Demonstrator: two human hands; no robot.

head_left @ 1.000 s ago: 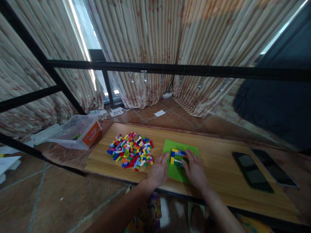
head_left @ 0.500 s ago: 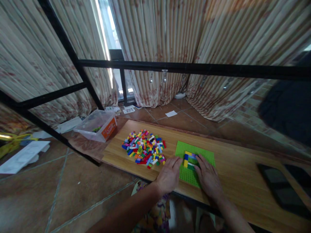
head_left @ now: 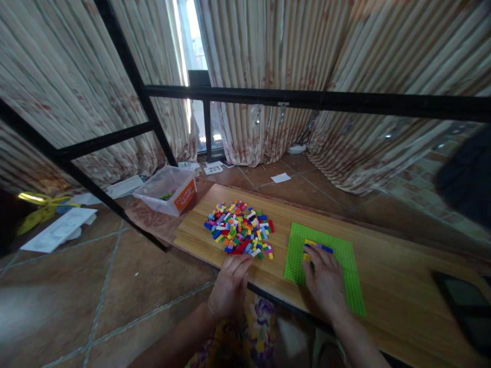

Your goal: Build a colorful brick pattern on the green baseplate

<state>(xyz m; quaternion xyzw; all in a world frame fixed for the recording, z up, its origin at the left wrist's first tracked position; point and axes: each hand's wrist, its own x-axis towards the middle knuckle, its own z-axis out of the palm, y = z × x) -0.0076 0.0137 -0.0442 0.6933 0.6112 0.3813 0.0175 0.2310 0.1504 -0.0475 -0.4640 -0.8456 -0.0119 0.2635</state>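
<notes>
My left hand is at the front edge of the table, by the near side of a heap of mixed toy bricks. Its fingers are bent and pressed together; what they hold, if anything, is hidden. My right hand lies over a green baseplate, thumb and fingers apart, fingertips resting on a small built row of bricks. Blue and yellow bricks show past the fingers, and the hand covers the rest of the build.
A clear plastic box with an orange label and some green pieces stands left of the wooden table. A dark phone-like device lies at the right. Black metal bars run across in front of the curtains.
My left hand has moved left, away from the baseplate to the brick heap. My right hand has shifted onto the built bricks, covering more of them. The view has turned slightly.
</notes>
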